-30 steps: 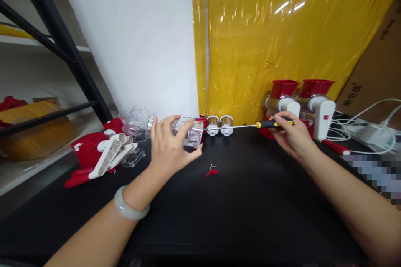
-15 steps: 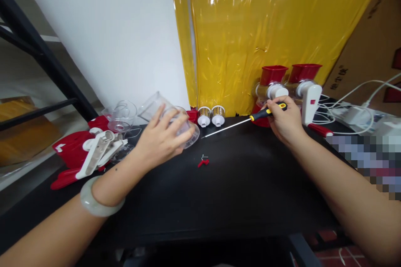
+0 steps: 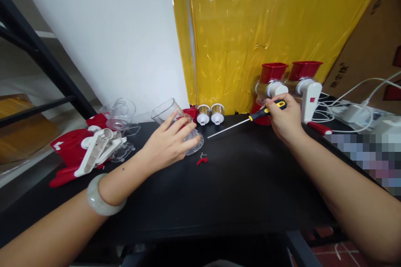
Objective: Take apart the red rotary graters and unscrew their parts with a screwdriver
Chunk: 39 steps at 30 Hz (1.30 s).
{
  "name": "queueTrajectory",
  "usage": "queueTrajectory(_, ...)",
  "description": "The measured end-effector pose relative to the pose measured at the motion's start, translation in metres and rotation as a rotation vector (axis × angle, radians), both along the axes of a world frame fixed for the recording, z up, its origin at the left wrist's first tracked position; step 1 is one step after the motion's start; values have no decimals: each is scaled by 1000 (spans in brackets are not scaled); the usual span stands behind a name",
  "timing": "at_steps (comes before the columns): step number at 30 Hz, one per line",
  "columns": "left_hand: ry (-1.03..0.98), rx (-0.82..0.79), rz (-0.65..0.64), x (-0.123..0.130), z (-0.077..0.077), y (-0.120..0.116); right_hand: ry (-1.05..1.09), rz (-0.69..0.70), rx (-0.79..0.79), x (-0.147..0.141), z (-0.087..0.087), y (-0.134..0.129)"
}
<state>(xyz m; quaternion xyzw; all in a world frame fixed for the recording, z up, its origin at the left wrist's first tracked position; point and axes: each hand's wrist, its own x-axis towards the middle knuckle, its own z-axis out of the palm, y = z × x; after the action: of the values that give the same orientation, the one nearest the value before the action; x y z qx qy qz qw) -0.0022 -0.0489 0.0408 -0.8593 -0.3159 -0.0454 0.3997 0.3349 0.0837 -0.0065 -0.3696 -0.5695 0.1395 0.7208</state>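
My left hand (image 3: pixel 171 139) is wrapped around a clear plastic housing (image 3: pixel 166 109), which lies tilted with its wide mouth up to the left and its round flange to the right. Pinched in my right hand (image 3: pixel 286 117) is a screwdriver (image 3: pixel 266 111) with a black and yellow handle. Its long shaft points left, and the tip is at the flange's edge; whether they touch I cannot tell. Just below the flange, a small red piece (image 3: pixel 202 160) lies on the black table (image 3: pixel 238 187) beside small screws (image 3: pixel 203 154).
Two grater drums (image 3: pixel 217 114) stand at the back by the yellow sheet (image 3: pixel 232 41). Red and white grater parts (image 3: pixel 72 146) and clear plastic parts (image 3: pixel 121 114) lie at left. Two red-topped graters (image 3: pixel 305 71) stand at right, near white cables (image 3: pixel 360 91).
The clear housing has shifted slightly right and down in my left hand, its mouth turning further upward. Its flange now meets the screwdriver tip in view. My right hand is nearly still.
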Motion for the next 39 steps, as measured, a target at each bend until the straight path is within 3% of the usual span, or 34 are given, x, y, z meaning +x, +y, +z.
queueTrajectory(7, -73, 19, 53, -2, 1, 3, -5, -36, 10, -1, 5, -4)
queueTrajectory(11, -231, 68, 86, -5, 1, 2, -1, -44, -8, -3, 6, -6)
queueTrajectory(22, -154, -36, 25, 1, 2, 1, 11, 9, -44, -6, -1, -3)
queueTrajectory(32, -177, -69, 30, -3, -8, 4, -11, 4, -45, -7, -1, -5)
queueTrajectory(39, -175, -102, 28, 0, -4, 3, -29, -4, -55, -9, 1, -7)
